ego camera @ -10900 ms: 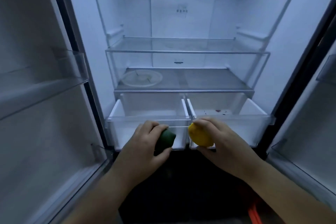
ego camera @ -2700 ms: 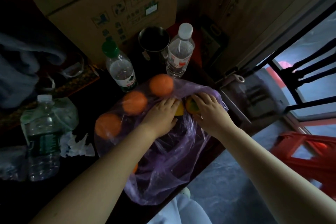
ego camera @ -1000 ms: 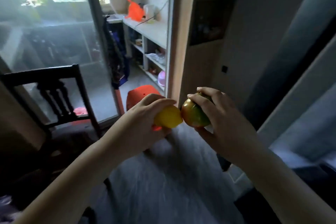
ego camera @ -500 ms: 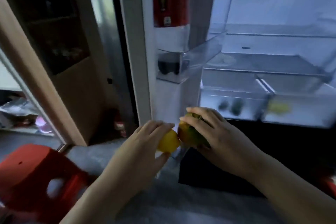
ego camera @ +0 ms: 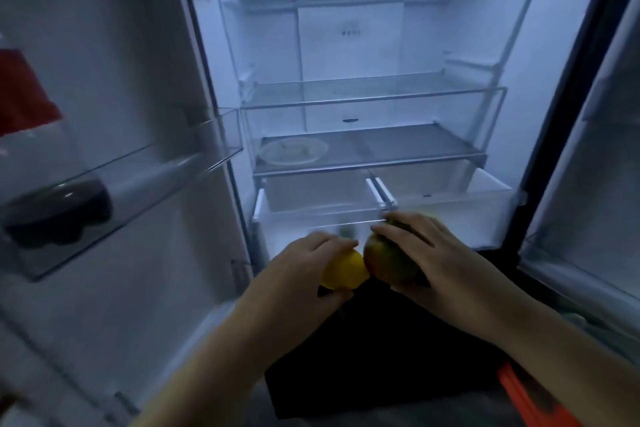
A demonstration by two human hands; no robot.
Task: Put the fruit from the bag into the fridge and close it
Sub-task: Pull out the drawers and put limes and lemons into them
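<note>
Gripping a lemon (ego camera: 346,269) in my left hand (ego camera: 294,274), a mango (ego camera: 389,263) in my right hand (ego camera: 440,253): both unstowed, fridge (ego camera: 349,45) open, closing pending.

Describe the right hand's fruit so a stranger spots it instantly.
Find the open white fridge, then its clear bottom drawers. Before them, the right hand grips a rounded green-and-red fruit; the left hand holds a smaller, plain yellow fruit.
</note>
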